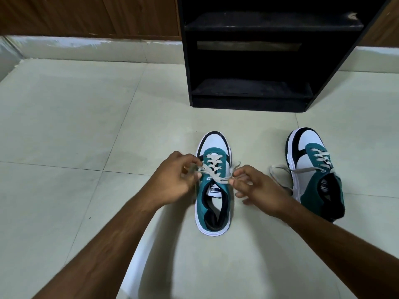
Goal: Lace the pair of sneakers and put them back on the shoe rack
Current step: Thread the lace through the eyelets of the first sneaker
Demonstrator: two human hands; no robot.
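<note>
The lacing looks well advanced but not finished. The near sneaker [212, 186] stands on the tiled floor [86, 126] in the middle of the view, toe pointing away, with its cream lace [212, 169] crossed through most of the eyelets; the left hand [172, 180] pinches one lace end between thumb and fingers at the shoe's left side, and the right hand [257, 186] pinches the other end at its right side, the remaining fingers loosely curled. At least one eyelet near the tongue on the left appears empty, so I judge a last crossing and the knot remain. The second sneaker [313, 171], to the right, seems laced up its front, but its ends trail loose onto the floor, untied. The black shoe rack [250, 91] stands beyond, its visible shelves bare, so neither shoe is put back. The lace tips are lost inside the fingers, motion blurs the crossing there, and the rack's top is cut off.
</note>
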